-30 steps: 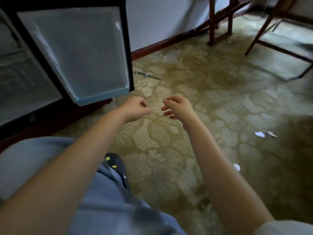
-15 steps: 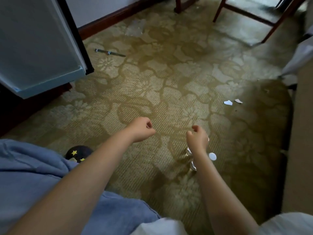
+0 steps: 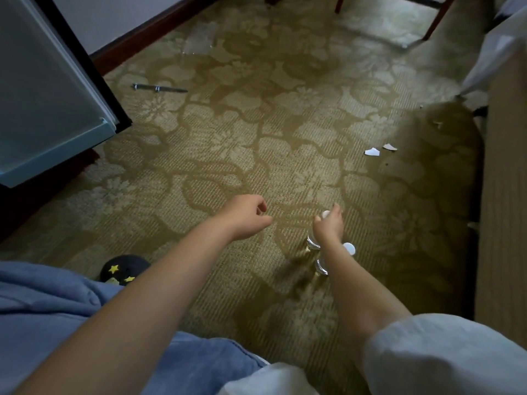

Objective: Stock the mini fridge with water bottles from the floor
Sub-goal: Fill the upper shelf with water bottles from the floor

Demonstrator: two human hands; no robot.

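Two water bottles [image 3: 313,243] stand on the carpet [image 3: 228,155], right of the fridge door [image 3: 42,89]. Right hand [image 3: 328,225] grasps one's cap; left hand [image 3: 246,216] hangs loosely curled, empty.

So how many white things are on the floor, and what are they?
Bottle caps: 2 (one at the right hand, cap; other cap)
Paper scraps: 2 (scrap, scrap)
Total: 4

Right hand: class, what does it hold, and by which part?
The right hand closes on a water bottle at its white cap; firm grip cannot be told.
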